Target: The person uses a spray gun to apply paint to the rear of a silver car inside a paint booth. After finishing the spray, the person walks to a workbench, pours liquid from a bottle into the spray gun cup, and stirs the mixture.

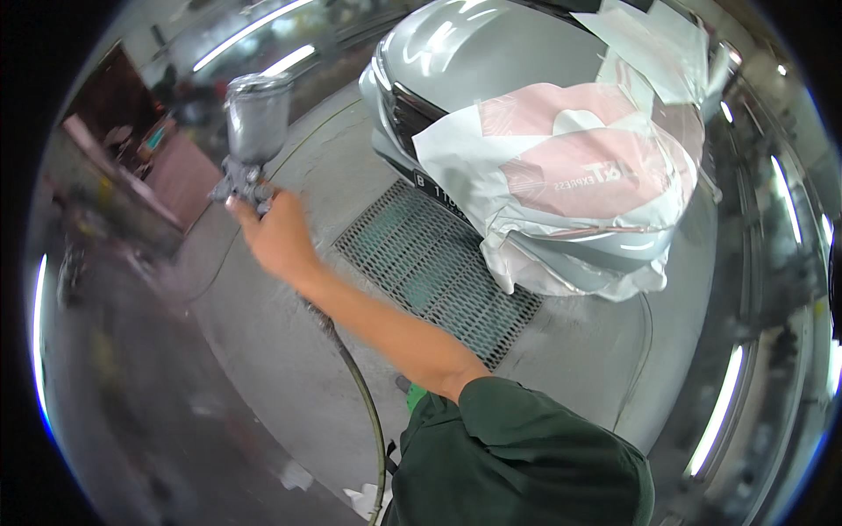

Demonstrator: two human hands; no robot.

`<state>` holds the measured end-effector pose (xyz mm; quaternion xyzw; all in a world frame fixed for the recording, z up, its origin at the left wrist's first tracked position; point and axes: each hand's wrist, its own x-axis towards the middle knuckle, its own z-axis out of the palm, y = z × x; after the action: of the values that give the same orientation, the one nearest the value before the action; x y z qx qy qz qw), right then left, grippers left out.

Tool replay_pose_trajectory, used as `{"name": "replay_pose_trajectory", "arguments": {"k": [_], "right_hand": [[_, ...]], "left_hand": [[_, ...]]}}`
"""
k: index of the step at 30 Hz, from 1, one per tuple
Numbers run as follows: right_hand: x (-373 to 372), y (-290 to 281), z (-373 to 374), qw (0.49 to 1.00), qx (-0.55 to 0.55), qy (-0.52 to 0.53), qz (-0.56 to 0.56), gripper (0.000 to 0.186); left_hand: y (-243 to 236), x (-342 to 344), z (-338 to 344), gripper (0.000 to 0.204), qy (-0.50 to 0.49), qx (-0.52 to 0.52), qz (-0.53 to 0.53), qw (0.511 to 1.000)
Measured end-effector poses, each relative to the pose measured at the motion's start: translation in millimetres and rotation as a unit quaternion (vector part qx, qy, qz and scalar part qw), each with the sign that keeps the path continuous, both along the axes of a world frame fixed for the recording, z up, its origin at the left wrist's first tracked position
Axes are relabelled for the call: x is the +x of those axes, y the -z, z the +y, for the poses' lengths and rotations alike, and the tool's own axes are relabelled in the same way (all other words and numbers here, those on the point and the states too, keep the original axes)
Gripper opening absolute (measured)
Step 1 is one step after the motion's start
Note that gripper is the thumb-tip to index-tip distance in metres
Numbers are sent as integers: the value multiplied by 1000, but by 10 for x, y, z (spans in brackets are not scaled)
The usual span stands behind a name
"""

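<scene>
My right hand [276, 241] is raised out to the left and is closed around the handle of a grey spray gun [250, 180]. The gun carries a metal cup [256, 118] on top. A dark hose [355, 377] hangs from the gun and runs down past my green sleeve [526, 465]. The gun is held away from the silver car [456, 53], which stands up and to the right. White and pink masking paper [570, 175] covers the car's front corner. My left hand is out of sight.
A metal floor grate [421, 263] lies in the concrete floor under the car's front. Blurred benches and clutter [149, 167] line the left wall. Strip lights [719, 412] run along the right wall. A scrap of white paper [296, 476] lies on the floor.
</scene>
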<state>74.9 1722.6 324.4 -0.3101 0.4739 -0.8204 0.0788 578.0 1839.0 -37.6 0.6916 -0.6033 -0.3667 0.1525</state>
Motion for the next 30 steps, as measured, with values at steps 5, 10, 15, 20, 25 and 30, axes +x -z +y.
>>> {"name": "replay_pose_trajectory", "arguments": {"k": [5, 10, 15, 20, 25, 30], "right_hand": [[-26, 86, -1034, 990, 137, -10, -21, 21], [-73, 342, -2106, 991, 133, 7, -35, 22], [8, 606, -3339, 986, 152, 57, -42, 22], [-3, 277, -4384, 980, 196, 30, -13, 24], [-80, 519, -5603, 978, 191, 72, 31, 27], [-473, 747, -6560, 976, 185, 110, 37, 25]], "left_hand": [[-296, -111, -1783, 25, 38, -18, -11, 999], [-523, -579, -3854, 27, 113, -77, 28, 990], [-894, -1093, -6113, 28, 186, -146, 93, 967], [-1421, -1738, -8126, 29, 239, -188, 141, 942], [-1542, -2413, -9641, 31, 282, -190, 139, 930], [-1231, -2482, -10930, 32, 263, -189, 116, 939]]}}
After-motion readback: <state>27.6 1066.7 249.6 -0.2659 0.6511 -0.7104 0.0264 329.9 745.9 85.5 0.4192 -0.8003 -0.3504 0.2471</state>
